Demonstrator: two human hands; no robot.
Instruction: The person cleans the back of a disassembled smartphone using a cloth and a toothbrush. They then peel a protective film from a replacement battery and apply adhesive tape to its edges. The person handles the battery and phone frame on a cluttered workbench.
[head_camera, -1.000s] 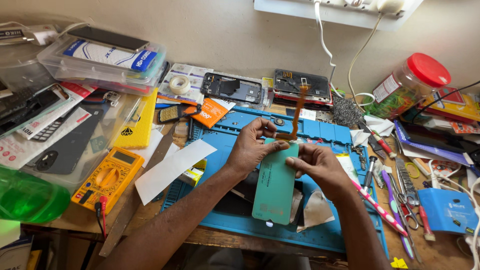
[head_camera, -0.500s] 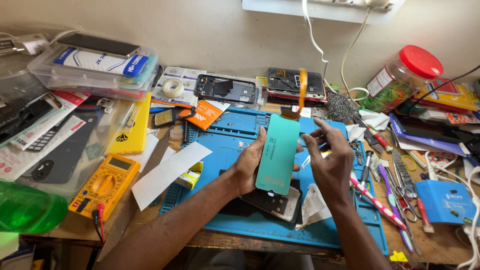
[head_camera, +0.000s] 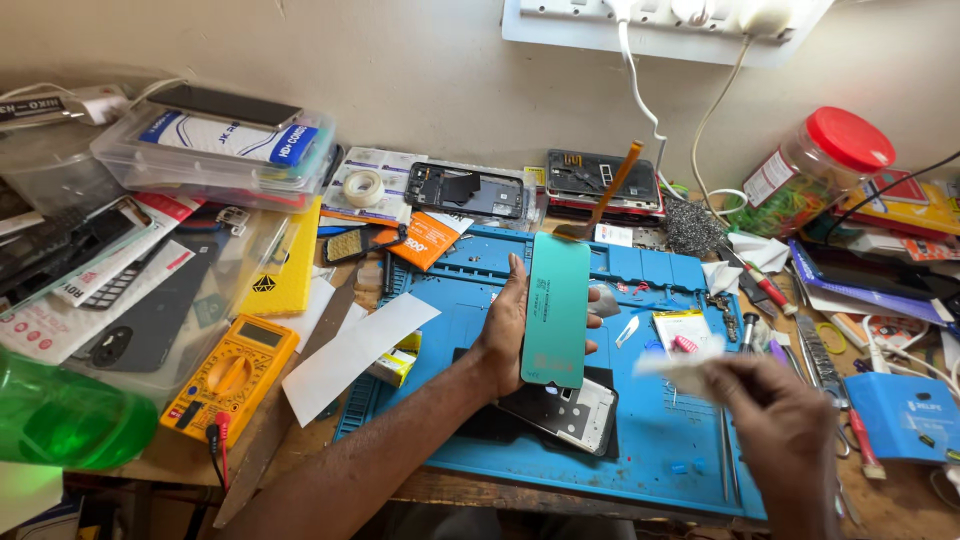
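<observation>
Left hand (head_camera: 505, 335) grips teal phone screen (head_camera: 556, 310) upright over blue mat (head_camera: 660, 440); right hand (head_camera: 775, 410) pinches white scrap (head_camera: 680, 362) (blurred), wiping step.

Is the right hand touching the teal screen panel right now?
Apart. The head view shows blue mat between the right hand, holding a blurred white scrap, and the teal screen panel; only the left hand holds it.
</observation>
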